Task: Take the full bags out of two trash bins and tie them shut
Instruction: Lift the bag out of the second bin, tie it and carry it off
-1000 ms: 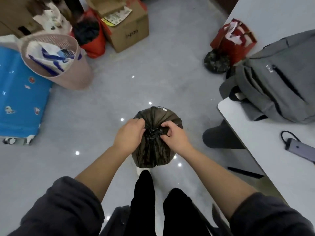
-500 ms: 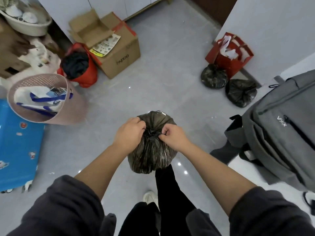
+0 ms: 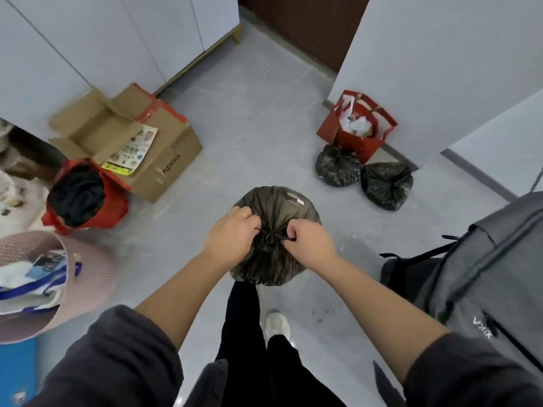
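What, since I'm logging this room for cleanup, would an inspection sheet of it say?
Surface: grey floor, a few specks.
Job's things: dark trash bag, neck gathered; two more dark bags on the floor by the red paper bag.
Clutter: cardboard box, red sack, pink basket, grey backpack.
Grippers: left hand and right hand each pinch a tie strand at the trash bag's neck.
Cables: nothing seen.
Surroundings: white cabinets, brown door.

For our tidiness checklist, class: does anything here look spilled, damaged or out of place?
Yes: dark specks lie scattered on the floor beside the white shoe, like spilled crumbs. The bag that the left hand and right hand pinch at its knot looks intact.
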Action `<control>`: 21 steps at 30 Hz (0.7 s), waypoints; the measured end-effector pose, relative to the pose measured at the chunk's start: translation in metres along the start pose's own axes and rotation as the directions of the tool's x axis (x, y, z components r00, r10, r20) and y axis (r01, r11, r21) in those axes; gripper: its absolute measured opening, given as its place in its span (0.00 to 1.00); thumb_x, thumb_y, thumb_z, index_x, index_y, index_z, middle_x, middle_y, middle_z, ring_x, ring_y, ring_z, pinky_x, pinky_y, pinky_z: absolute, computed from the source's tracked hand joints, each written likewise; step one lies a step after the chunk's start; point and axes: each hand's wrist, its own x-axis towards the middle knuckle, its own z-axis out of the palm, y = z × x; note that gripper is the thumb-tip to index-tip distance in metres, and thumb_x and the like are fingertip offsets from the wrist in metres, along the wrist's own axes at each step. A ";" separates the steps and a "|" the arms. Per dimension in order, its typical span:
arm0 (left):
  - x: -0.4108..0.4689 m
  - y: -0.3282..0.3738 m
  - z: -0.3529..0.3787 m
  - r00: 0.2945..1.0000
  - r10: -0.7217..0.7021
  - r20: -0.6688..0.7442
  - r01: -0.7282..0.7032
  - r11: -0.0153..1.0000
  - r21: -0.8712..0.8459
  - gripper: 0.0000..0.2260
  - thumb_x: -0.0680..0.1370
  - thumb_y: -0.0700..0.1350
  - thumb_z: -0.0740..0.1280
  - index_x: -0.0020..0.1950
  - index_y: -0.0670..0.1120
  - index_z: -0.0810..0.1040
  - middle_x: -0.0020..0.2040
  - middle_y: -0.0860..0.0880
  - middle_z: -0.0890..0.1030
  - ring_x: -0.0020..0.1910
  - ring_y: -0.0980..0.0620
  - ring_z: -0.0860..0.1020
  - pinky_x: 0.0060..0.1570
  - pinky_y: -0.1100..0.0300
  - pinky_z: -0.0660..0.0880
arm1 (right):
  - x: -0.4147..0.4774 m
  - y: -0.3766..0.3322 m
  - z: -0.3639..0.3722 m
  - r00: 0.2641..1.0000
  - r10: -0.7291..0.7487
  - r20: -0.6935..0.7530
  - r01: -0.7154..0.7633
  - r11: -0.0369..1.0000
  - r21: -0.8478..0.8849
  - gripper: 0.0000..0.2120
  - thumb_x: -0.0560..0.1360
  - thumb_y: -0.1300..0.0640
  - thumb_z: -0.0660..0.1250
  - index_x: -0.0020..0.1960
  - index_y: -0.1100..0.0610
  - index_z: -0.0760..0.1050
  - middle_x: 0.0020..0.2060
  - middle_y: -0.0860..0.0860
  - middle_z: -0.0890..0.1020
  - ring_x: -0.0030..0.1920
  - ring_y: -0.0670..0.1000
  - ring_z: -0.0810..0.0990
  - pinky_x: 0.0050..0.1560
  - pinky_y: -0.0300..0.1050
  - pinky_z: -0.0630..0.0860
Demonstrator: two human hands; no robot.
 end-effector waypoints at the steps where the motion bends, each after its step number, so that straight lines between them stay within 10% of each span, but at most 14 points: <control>1: 0.021 -0.005 -0.003 1.000 0.022 0.016 -0.021 1.000 -0.011 0.05 0.78 0.42 0.64 0.47 0.43 0.79 0.44 0.46 0.76 0.48 0.45 0.74 0.40 0.51 0.74 | 0.014 0.003 -0.008 0.999 0.035 -0.008 -0.035 0.999 0.016 0.18 0.71 0.55 0.67 0.31 0.50 0.58 0.30 0.45 0.68 0.38 0.53 0.71 0.38 0.44 0.61; 21: 0.361 0.059 0.036 0.923 0.216 0.319 -0.216 0.976 -0.035 0.06 0.79 0.45 0.61 0.50 0.47 0.77 0.50 0.50 0.77 0.49 0.49 0.74 0.45 0.52 0.74 | 0.191 0.171 -0.150 0.946 0.324 -0.026 -0.287 0.871 0.399 0.07 0.71 0.51 0.72 0.38 0.50 0.75 0.39 0.47 0.78 0.44 0.50 0.77 0.44 0.45 0.73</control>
